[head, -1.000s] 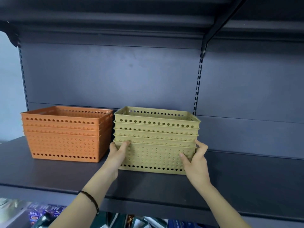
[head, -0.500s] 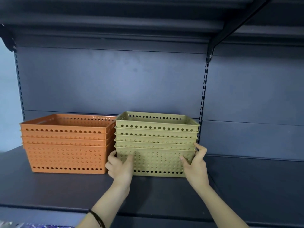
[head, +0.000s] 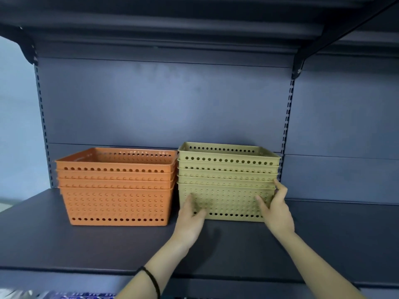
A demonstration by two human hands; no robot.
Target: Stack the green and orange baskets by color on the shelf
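From the head view, the green stack [head: 227,182] sits on the dark shelf [head: 323,238], just to the right of the orange stack [head: 116,186]; the two stacks stand very near each other, and it is hard to tell if they touch; the long side of the green stack runs left to right and faces the person; the left hand [head: 191,216] lies flat on the front wall near the bottom left corner, fingers spread, pressing but not wrapped round anything; the right hand [head: 275,209] is at the bottom right corner, thumb on the front and fingers curled round the side, so it has a loose hold of the lowest green basket; both hands are right at the stack, one at each end; each color looks sorted already, so a small push back or sideways may be all that is left.
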